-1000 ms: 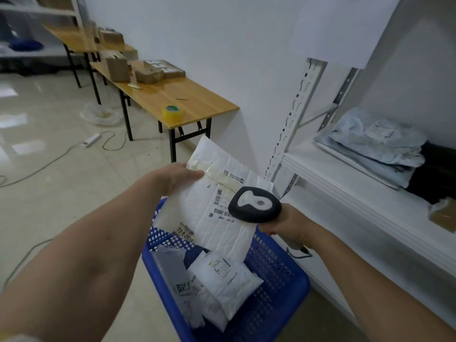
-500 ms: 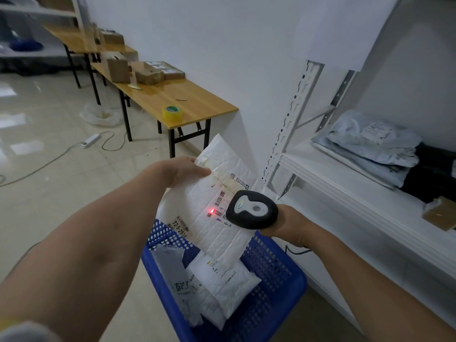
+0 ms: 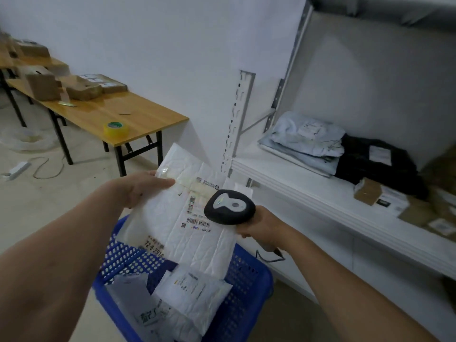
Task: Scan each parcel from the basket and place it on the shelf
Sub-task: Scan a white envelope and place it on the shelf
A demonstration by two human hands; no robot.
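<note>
Left hand (image 3: 145, 188) pinches parcel (image 3: 172, 233) edge, label up. Right hand (image 3: 261, 225), wrapped round scanner (image 3: 229, 211), aims at barcode (image 3: 198, 222) just beside it.

Dim, flat indoor light (soft throughout), edges blurred and wide-angle bowed.

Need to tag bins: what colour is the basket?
The basket is blue, its walls perforated; the head view shows it.
</note>
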